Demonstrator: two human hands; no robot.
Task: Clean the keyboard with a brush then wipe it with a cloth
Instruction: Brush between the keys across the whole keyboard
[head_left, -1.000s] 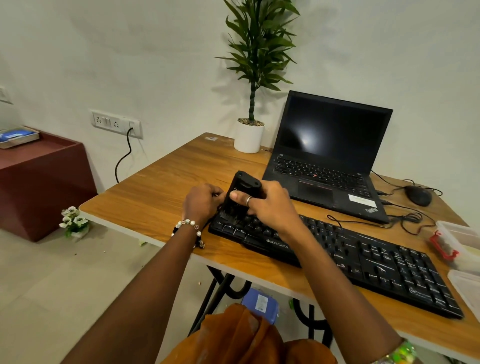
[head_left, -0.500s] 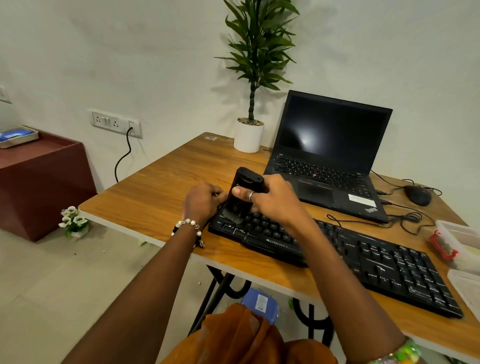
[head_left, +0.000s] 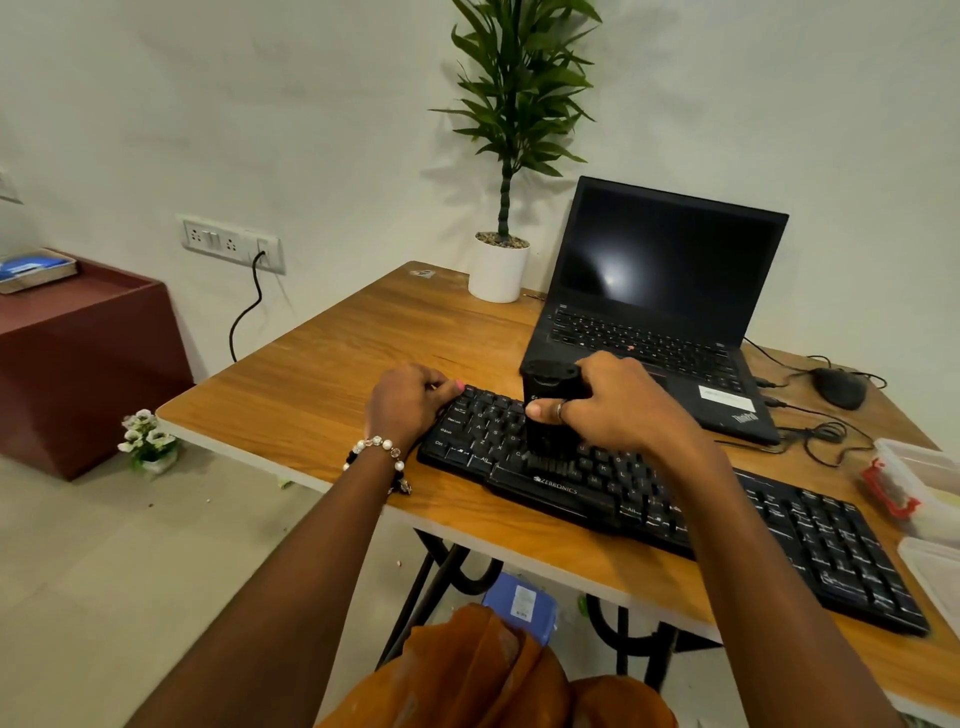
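Note:
A long black keyboard (head_left: 810, 530) lies slantwise on the wooden desk (head_left: 332, 395). My right hand (head_left: 618, 405) grips a chunky black brush (head_left: 548, 410) held upright, its bristles down on the keys near the left-middle of the keyboard. My left hand (head_left: 408, 400) grips the keyboard's far left end, fingers curled over its edge. No cloth is in view.
An open black laptop (head_left: 660, 291) stands just behind the keyboard, with a potted plant (head_left: 501, 265) to its left. A mouse (head_left: 839, 387) and loose cables lie at the right. Clear plastic containers (head_left: 924, 488) sit at the desk's right edge.
The brush and my right hand have moved rightward along the keys, from the keyboard's left end toward its middle. My left hand stays on the left end.

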